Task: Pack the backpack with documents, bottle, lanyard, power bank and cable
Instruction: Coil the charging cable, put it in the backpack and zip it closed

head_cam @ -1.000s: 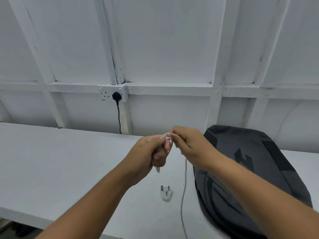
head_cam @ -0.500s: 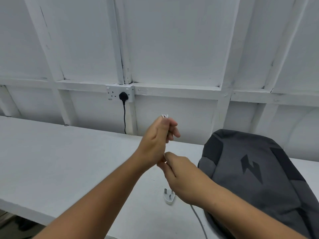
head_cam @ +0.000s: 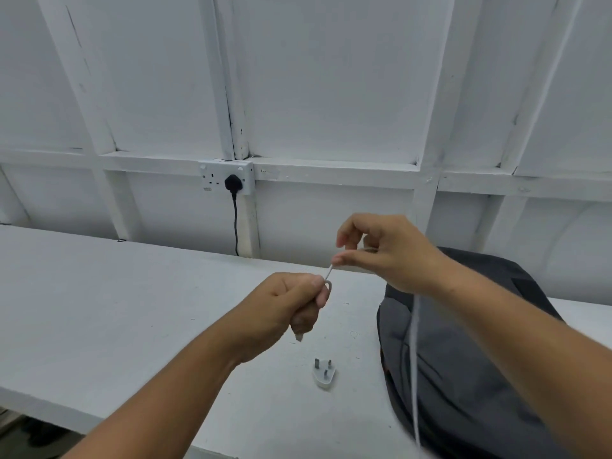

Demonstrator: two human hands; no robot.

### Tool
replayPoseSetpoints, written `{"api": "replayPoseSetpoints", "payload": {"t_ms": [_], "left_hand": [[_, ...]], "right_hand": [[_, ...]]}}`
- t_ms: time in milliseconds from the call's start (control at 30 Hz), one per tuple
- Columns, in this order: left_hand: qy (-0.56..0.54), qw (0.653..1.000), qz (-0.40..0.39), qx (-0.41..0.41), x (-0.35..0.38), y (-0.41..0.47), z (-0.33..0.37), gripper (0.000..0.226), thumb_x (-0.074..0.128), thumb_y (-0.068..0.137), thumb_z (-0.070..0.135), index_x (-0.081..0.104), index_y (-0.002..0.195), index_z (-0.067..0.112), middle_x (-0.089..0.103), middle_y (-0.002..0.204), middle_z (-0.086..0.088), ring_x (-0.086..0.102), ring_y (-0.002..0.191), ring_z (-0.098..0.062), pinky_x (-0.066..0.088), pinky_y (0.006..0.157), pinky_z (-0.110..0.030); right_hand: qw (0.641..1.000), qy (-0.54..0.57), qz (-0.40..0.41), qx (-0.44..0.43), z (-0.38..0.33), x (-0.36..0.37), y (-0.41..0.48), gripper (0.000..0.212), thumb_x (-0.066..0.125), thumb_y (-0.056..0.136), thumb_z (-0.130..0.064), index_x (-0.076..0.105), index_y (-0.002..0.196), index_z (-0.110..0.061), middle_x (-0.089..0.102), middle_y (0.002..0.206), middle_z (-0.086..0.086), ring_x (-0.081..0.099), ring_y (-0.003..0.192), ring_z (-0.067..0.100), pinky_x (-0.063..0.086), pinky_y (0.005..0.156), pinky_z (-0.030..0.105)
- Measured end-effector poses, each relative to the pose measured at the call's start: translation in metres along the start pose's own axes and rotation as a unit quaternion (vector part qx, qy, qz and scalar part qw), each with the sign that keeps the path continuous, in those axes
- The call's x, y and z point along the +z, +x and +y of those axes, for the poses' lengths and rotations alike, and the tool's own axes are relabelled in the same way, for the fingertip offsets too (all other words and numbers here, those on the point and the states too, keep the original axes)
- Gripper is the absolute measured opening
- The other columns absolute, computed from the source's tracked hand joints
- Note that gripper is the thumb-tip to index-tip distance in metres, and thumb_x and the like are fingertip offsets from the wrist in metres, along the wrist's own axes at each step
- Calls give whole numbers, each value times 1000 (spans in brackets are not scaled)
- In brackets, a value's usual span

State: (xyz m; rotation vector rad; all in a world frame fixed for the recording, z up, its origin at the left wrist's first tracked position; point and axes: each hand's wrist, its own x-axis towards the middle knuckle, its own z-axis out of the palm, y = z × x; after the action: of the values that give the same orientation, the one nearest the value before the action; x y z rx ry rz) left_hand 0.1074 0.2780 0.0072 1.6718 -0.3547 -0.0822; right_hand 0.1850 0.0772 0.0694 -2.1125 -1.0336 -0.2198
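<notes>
My left hand (head_cam: 291, 304) is closed in a fist around a coiled part of a thin white cable (head_cam: 414, 352), and a connector tip pokes out below the fist. My right hand (head_cam: 385, 251) pinches the same cable just above and to the right of the fist. A short taut stretch runs between the two hands. The rest of the cable hangs down from my right hand in front of the dark grey backpack (head_cam: 463, 376), which lies flat on the white table (head_cam: 99, 309) at the right.
A white three-pin charger plug (head_cam: 324, 372) lies pins-up on the table below my hands, left of the backpack. On the white panelled wall behind is a double socket (head_cam: 227, 177) with a black plug and cord hanging down.
My right hand has risen from below the left fist to above and right of it, drawing the cable along. My left hand has dropped lower.
</notes>
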Motion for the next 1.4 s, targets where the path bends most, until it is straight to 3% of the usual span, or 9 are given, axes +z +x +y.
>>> {"api": "replayPoseSetpoints", "payload": {"t_ms": [267,400,500,633,800,967,1100,1233,1400], "left_hand": [[-399,904,116,98,10,19,43,28,52,92,35,66,81,14,59,58,4,55,52,-9,50,57,-19],[-302,921,202,142,9,36,45,29,46,104,27,64,95,7,77,79,-6,70,67,-16,57,66,-23],[-42,956,236,168,-2,40,33,29,49,105,25,70,96,7,79,88,-7,74,78,-20,56,72,-27],[250,946,162,131,-13,30,11,37,45,107,28,68,82,14,71,68,2,65,64,-10,50,64,-24],[149,987,48,45,-10,13,2,58,25,110,41,64,82,9,52,57,-5,44,57,-17,40,61,-25],[-40,998,24,33,-3,1,0,48,34,108,38,61,75,14,37,51,2,33,52,-15,37,56,-25],[-194,977,37,84,3,3,19,43,41,103,37,61,71,17,35,46,5,28,48,-14,35,54,-23],[-336,926,119,128,5,17,45,39,44,98,39,64,74,15,47,52,2,43,52,-14,42,59,-22],[-37,958,221,180,-6,32,33,40,40,103,36,70,92,12,75,75,-4,69,75,-18,55,74,-26]], "right_hand": [[979,186,43,70,4,87,-26,34,43,107,-26,65,90,-46,57,60,-3,45,47,12,39,47,24],[986,136,-13,92,-16,103,-34,33,37,108,-30,53,83,-46,58,62,-5,52,49,7,47,52,26],[986,110,-74,104,-25,92,-39,20,40,106,-30,60,103,-33,62,66,-3,63,52,9,55,57,28],[994,60,-51,81,-32,49,-35,23,50,103,-34,69,92,-27,64,65,-5,53,48,4,46,50,20],[995,-57,-66,38,-25,16,-15,23,58,100,-37,70,82,-28,66,68,-7,59,54,9,51,53,26],[999,-30,-23,27,-7,3,1,19,61,97,-37,72,95,-22,68,65,-6,61,47,9,49,50,20],[997,14,-44,59,8,37,-7,42,43,100,-49,69,86,-19,66,63,0,62,48,14,48,54,24],[982,136,-59,121,7,91,-32,31,39,107,-33,64,89,-35,55,56,-6,55,44,13,47,50,28],[985,42,-115,118,-14,105,-51,28,34,107,-38,60,109,-30,52,71,-12,48,60,6,42,60,21]]}}
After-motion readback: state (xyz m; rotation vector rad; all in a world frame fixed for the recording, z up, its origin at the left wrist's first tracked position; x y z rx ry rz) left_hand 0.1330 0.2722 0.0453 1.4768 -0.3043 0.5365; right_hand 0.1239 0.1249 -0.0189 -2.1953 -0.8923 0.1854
